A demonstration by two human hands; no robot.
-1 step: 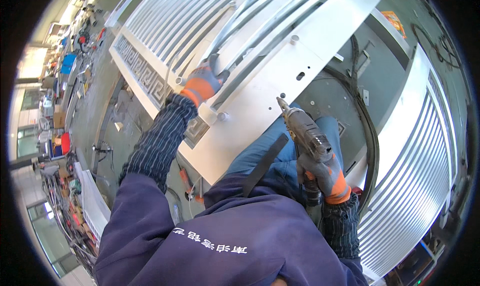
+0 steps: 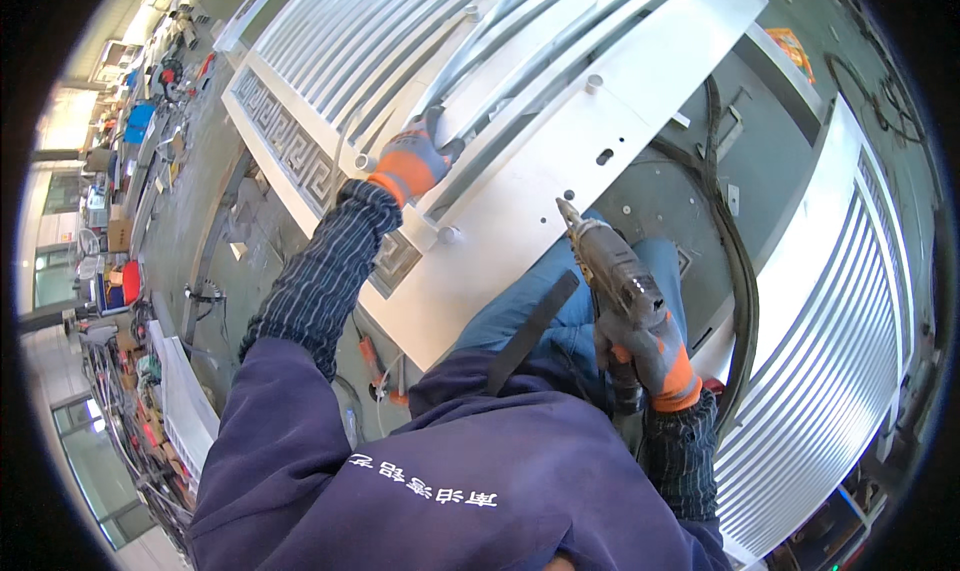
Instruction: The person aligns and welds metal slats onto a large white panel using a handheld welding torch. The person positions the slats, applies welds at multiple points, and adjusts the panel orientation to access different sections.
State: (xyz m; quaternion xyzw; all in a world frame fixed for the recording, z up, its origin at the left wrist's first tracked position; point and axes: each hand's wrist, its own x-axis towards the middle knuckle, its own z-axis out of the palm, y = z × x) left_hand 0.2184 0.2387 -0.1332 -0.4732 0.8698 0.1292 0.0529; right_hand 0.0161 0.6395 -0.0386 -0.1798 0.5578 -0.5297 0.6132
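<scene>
Workshop floor is stretching out beneath a white gate panel (image 2: pixel 520 181). My left hand (image 2: pixel 415 161) is clamping a bar; my right hand (image 2: pixel 655 356) is gripping the drill (image 2: pixel 610 261), bit nearing the panel's holes. If angled, it's risking skidding and scratching paint.

The drill's (image 2: pixel 612 271) handle was hidden inside the right hand (image 2: pixel 655 356); the white gate panel (image 2: pixel 520 221) ran past the top edge.

Metal workshop; white slatted gate panels (image 2: pixel 520 81) on concrete floor (image 2: pixel 200 201); cluttered tools (image 2: pixel 165 71) along wall; hoses (image 2: pixel 735 261)
</scene>
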